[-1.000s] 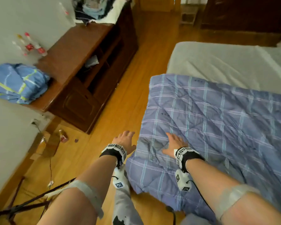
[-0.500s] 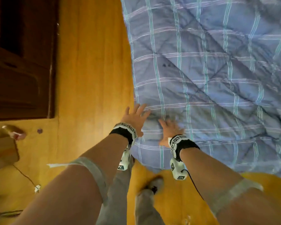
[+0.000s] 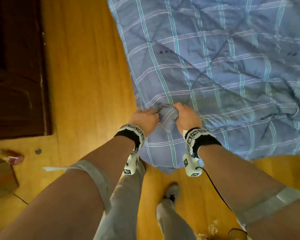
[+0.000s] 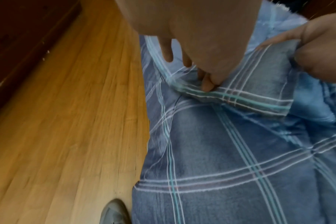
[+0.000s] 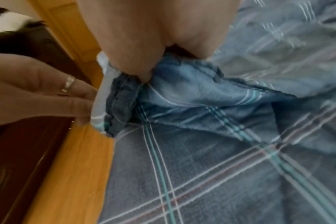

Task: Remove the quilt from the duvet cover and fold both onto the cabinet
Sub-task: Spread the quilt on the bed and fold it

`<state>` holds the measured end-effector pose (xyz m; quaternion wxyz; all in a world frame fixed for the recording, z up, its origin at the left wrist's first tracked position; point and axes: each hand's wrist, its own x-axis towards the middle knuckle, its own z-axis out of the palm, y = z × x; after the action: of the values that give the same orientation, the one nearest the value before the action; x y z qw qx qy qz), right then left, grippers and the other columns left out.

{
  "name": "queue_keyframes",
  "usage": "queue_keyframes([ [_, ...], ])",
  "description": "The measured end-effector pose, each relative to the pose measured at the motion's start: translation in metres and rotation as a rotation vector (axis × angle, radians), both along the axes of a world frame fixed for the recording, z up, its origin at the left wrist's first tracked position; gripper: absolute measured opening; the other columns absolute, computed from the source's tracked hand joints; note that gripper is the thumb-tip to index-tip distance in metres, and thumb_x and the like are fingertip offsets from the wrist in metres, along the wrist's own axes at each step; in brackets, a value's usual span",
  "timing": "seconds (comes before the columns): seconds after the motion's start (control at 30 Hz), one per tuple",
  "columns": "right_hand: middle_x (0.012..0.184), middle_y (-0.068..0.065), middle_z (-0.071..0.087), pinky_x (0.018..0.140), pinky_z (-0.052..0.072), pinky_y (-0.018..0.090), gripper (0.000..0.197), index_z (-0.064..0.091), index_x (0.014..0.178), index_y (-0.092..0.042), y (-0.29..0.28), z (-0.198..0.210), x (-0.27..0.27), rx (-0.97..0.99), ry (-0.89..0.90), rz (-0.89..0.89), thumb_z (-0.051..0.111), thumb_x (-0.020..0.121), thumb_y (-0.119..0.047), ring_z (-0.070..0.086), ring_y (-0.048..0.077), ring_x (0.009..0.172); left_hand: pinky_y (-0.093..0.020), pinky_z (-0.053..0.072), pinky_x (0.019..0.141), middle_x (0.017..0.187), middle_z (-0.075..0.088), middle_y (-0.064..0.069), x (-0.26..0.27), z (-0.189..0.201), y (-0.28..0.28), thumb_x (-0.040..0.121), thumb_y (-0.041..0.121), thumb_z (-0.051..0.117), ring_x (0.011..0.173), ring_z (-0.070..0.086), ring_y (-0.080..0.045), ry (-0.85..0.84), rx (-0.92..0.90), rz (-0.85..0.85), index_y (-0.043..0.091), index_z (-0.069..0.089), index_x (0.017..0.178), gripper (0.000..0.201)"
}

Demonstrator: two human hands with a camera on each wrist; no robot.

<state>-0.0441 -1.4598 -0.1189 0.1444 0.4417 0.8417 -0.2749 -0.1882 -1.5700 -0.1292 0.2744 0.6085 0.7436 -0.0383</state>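
Left hand (image 3: 145,116) and right hand (image 3: 186,116), side by side, each pinch one bunched fold of the plaid quilt (image 3: 223,75) at its near left edge. The quilt's bulk extends away to the right; the cabinet (image 3: 16,75) stands left, across bare floor (image 3: 87,75).

A blue plaid quilt (image 3: 215,70) spreads across the upper right, its lower corner hanging down over the wooden floor (image 3: 87,75). Near its left edge, the left hand (image 3: 145,118) and the right hand (image 3: 186,116) each grip a bunched fold of the fabric, close together with the gathered cloth between them. Both wrists wear black bands with white marker blocks. A dark wooden cabinet (image 3: 16,75) stands at the left. A grey shoe (image 3: 171,191) rests on the floor below the hands.
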Motion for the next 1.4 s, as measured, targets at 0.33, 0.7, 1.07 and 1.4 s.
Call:
queue_keyframes([
  [0.33,0.091,0.016,0.069,0.065,0.045,0.035,0.026,0.060,0.115,-0.018,-0.041,0.181,0.056,0.073,0.217,0.102,0.053,0.091,-0.012,0.063,0.036,0.084,-0.037,0.044,0.095,0.131,0.059,0.005,0.066,0.179,-0.051,0.088,0.039,0.056,0.125,0.049,-0.022,0.110,0.257,0.275,0.031,0.049,0.137,0.050],
  [0.7,0.091,0.005,0.071,0.072,0.054,0.033,0.019,0.071,0.101,-0.028,-0.177,0.183,0.110,0.002,0.015,0.294,0.060,0.089,-0.018,0.067,0.028,0.086,-0.035,0.047,0.094,0.125,0.062,0.012,0.096,0.175,-0.199,0.090,0.036,0.054,0.123,0.050,-0.016,0.184,-0.014,0.120,0.038,0.056,0.124,0.034],
  [1.07,0.148,0.013,0.045,0.098,0.050,0.043,0.091,0.022,0.155,-0.022,-0.255,0.103,0.167,-0.419,-0.393,0.241,0.076,0.083,-0.023,0.052,0.035,0.126,-0.052,0.012,0.120,0.164,-0.013,0.000,0.131,0.116,-0.263,0.092,0.018,0.059,0.151,-0.002,-0.027,0.068,-0.580,-0.011,0.033,-0.009,0.156,0.095],
  [1.4,0.146,0.013,0.044,0.106,0.043,0.045,0.073,0.028,0.153,-0.023,-0.167,0.234,0.247,-0.156,-0.028,-0.260,0.064,0.091,-0.032,0.044,0.033,0.132,-0.051,0.019,0.119,0.165,0.000,-0.004,0.195,0.258,-0.117,0.091,0.043,0.055,0.150,0.011,-0.029,0.189,-0.179,-0.206,0.029,0.006,0.157,0.083],
])
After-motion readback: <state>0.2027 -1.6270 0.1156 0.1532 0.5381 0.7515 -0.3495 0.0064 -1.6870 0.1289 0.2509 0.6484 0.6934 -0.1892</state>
